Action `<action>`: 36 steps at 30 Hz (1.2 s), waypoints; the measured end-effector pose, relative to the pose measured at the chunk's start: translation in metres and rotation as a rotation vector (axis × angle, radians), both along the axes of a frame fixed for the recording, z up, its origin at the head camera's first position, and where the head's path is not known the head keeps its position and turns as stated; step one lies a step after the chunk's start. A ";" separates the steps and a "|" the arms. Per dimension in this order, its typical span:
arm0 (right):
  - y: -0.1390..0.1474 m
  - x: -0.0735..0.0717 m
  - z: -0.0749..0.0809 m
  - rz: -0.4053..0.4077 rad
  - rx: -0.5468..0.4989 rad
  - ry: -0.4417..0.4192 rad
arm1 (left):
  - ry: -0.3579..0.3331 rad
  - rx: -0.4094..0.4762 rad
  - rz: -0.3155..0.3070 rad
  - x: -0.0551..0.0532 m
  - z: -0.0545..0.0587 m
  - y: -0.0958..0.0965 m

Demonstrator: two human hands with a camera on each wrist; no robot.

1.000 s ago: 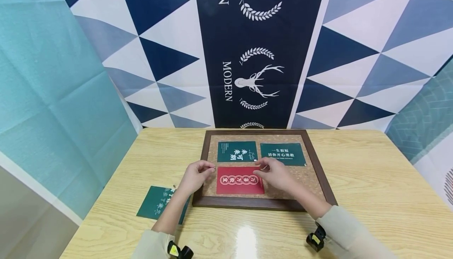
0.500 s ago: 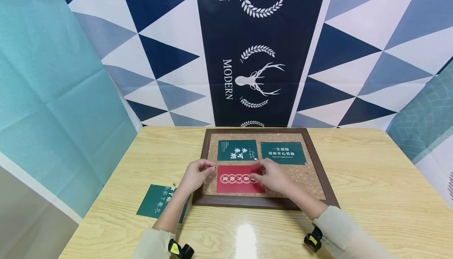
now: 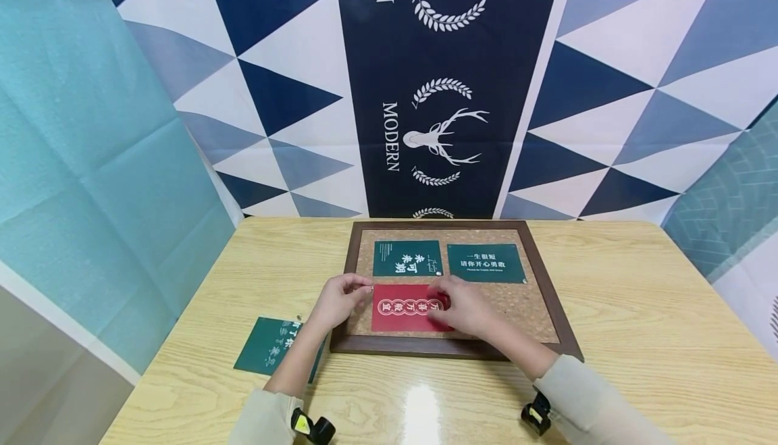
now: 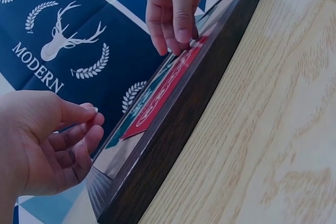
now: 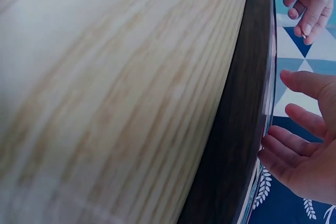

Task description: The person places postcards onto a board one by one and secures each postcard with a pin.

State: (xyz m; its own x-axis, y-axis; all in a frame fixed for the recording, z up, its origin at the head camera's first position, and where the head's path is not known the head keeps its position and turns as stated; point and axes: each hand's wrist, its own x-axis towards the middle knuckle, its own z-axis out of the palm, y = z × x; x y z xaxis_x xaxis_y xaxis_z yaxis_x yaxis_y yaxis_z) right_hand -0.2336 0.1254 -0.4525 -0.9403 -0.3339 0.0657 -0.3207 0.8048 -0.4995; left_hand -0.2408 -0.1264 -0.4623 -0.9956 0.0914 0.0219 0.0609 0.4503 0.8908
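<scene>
Along the far left, saw pale-blue cloth (image 3: 109, 148) hanging, then a green card (image 3: 263, 347) lying on the wood-grained counter (image 3: 200, 357). Next, found the left hand (image 3: 338, 303) with fingers pinching a tiny pale piece (image 4: 96, 109), just beside the red card (image 3: 404, 320) laid flat on the dark-framed corkboard (image 3: 529, 306). Over that card's right end, noted the right hand (image 3: 467, 306) with fingers loosely spread. Farther right, noticed triangle-patterned cloth (image 3: 614, 60) rising behind the counter.

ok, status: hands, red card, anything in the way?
Left hand pinches small pale item. Red card flat on corkboard. In the way: right hand, partly hiding card's right end.
</scene>
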 end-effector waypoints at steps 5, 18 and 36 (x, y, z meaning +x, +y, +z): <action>-0.002 0.002 -0.001 0.049 0.077 0.051 | -0.007 0.007 -0.004 -0.001 0.002 0.000; -0.005 0.005 0.002 0.062 0.143 0.065 | -0.025 -0.020 0.000 -0.006 0.000 0.004; -0.005 0.005 0.003 0.061 0.149 0.054 | -0.061 -0.077 -0.019 -0.021 -0.003 0.012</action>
